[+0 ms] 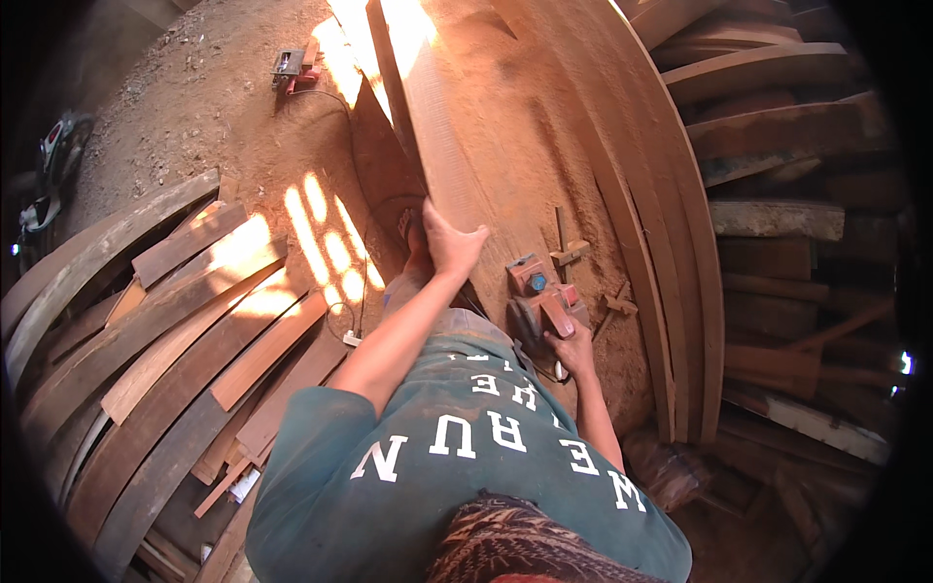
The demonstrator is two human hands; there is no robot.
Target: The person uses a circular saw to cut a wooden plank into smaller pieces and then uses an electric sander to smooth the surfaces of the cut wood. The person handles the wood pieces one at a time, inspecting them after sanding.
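My left hand grips the near end of a long wooden plank, thumb stretched out to the right and fingers over its left edge. The plank runs away from me, its far part in bright sunlight. To the right, my right hand is closed around the rear handle of a dusty, reddish electric hand planer. The planer rests on the sawdust-covered surface beside my waist. Just beyond it lies a small wooden marking gauge, with a second cross-shaped wooden piece to its right.
Long curved boards border the right side, with stacked timber behind them. Planks lie piled at the left. A corded power tool sits on the dirt ground at the far left, its cable trailing toward me.
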